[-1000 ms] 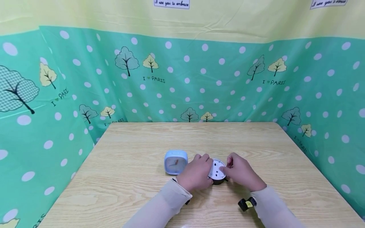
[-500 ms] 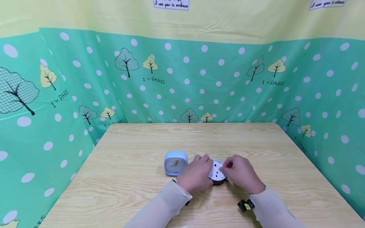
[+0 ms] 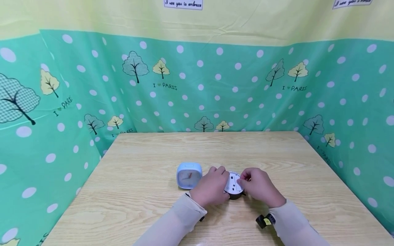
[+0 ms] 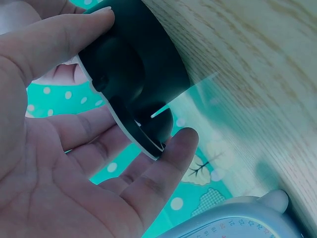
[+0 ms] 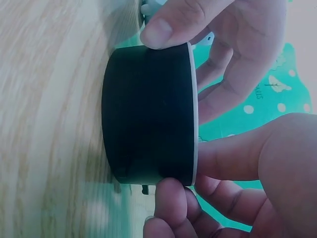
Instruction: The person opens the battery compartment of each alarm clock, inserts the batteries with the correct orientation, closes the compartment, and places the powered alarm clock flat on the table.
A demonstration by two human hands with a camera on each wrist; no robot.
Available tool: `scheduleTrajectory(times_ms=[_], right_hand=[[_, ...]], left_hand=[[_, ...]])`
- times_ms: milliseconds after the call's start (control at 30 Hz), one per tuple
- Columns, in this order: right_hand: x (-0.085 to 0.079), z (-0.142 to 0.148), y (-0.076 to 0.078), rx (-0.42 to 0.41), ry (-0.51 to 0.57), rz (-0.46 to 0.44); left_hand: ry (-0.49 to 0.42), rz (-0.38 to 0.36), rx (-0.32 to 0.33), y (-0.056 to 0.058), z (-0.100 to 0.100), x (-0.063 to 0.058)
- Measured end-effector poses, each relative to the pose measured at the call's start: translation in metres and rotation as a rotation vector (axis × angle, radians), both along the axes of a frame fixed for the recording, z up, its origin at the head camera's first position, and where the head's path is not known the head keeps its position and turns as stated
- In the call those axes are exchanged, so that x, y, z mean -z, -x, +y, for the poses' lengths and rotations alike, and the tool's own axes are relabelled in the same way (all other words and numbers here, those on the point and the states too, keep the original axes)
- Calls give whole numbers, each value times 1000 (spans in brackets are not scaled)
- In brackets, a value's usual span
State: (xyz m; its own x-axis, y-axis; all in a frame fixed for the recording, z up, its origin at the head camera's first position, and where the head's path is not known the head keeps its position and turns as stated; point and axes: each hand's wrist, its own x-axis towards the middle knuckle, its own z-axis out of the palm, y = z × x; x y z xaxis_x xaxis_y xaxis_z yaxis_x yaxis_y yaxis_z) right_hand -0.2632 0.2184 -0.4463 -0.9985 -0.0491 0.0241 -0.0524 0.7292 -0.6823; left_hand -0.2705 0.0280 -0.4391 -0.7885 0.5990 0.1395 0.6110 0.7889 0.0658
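Observation:
A round black clock [image 3: 233,183] lies on the table with its white back facing up; its dial is hidden. My left hand [image 3: 211,187] grips its left side. In the left wrist view, that thumb presses on the black case [image 4: 148,54] while the fingers reach round the rim. My right hand [image 3: 260,187] is at the clock's right edge. The right wrist view shows its thumb on the white back and curled fingers at the side of the case [image 5: 148,114]. Just left of my left hand stands a light blue square clock [image 3: 189,176], dial toward me.
The wood-grain table [image 3: 138,201] extends around both hands. A green and yellow patterned curtain [image 3: 172,102] hangs behind it and along both sides. A black wrist camera [image 3: 262,221] is strapped under my right sleeve [image 3: 295,222].
My right hand's fingers have closed in toward the thumb at the clock's right edge and dipped slightly. The left hand keeps its grip, and both clocks stay in place.

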Motion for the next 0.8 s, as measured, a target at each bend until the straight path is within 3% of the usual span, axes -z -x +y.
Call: scheduleTrajectory(times_ms=[167, 433, 700, 800], right_hand=[[-2, -1, -2, 21, -28, 16], [-6, -8, -7, 36, -198, 105], [-3, -9, -5, 18, -231, 127], [-1, -5, -2, -5, -176, 97]], left_hand=[[-2, 1, 2, 0, 0, 0], [2, 21, 7, -1, -1, -1], [5, 14, 6, -1, -1, -1], [6, 12, 4, 0, -1, -1]])
